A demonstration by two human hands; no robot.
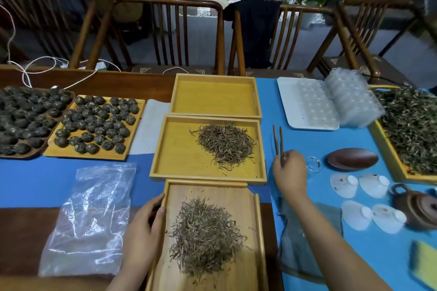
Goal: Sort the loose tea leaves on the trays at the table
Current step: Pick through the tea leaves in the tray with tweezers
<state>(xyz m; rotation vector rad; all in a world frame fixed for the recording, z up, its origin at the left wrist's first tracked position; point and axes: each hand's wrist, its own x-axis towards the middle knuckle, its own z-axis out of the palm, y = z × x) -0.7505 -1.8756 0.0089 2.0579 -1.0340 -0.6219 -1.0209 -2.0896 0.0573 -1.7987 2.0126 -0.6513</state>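
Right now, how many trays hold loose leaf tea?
3: the near tray by the left hand, the middle tray, the right-edge tray, partly cut off.

A bare strip of blue cloth (pixel 305 139) is being left open between the middle tray (pixel 179 153) and the brown saucer (pixel 352 159). It is being bounded at the far end by the white mould tray (pixel 305 104) and partly taken up by the right hand (pixel 290 173) with wooden tweezers (pixel 278 142). To the left, passage is being narrowed by the plastic bag (pixel 92 217). The near right is being crowded by white cup lids (pixel 364 201) and a clay teapot (pixel 418 208).
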